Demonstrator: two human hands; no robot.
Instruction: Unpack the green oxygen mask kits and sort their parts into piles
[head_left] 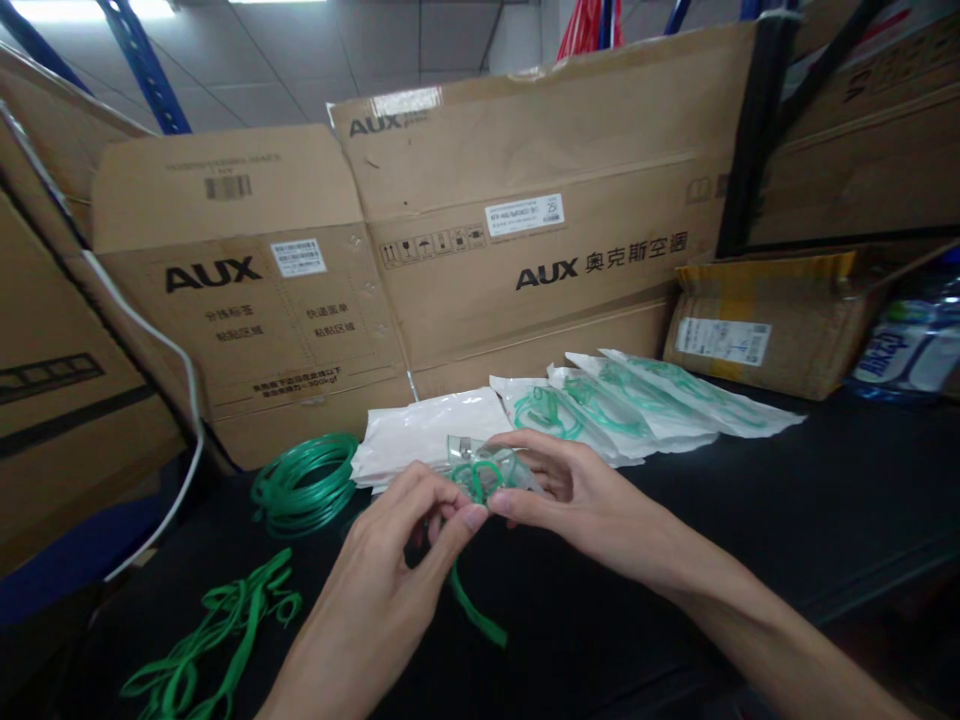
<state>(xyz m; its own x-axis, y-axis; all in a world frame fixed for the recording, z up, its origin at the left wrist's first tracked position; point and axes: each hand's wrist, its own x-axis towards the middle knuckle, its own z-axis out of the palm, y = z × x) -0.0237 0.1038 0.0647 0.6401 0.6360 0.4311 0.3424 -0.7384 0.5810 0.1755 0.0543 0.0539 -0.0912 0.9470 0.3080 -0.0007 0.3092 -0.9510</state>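
Note:
Between my hands, above the black table, is a clear plastic oxygen mask (pixel 461 452) with a green elastic strap (pixel 478 612) looped at it and one end hanging down. My left hand (pixel 409 545) pinches the strap between thumb and fingertips. With its fingers curled around the mask, my right hand (pixel 562 480) supports it, the thumb at the strap close to the left thumb. Part of the mask is hidden behind the fingers. To the left lie a coil of green tubing (pixel 307 485) and a loose heap of green straps (pixel 225 640).
Behind my hands lie a stack of white pouches (pixel 431 430) and several packed pouches with green contents (pixel 637 400). Tall cardboard (pixel 525 230) walls the back. An opened carton (pixel 757 320) and a blue-labelled bottle (pixel 911 335) stand right; a white cable (pixel 184 360) hangs left.

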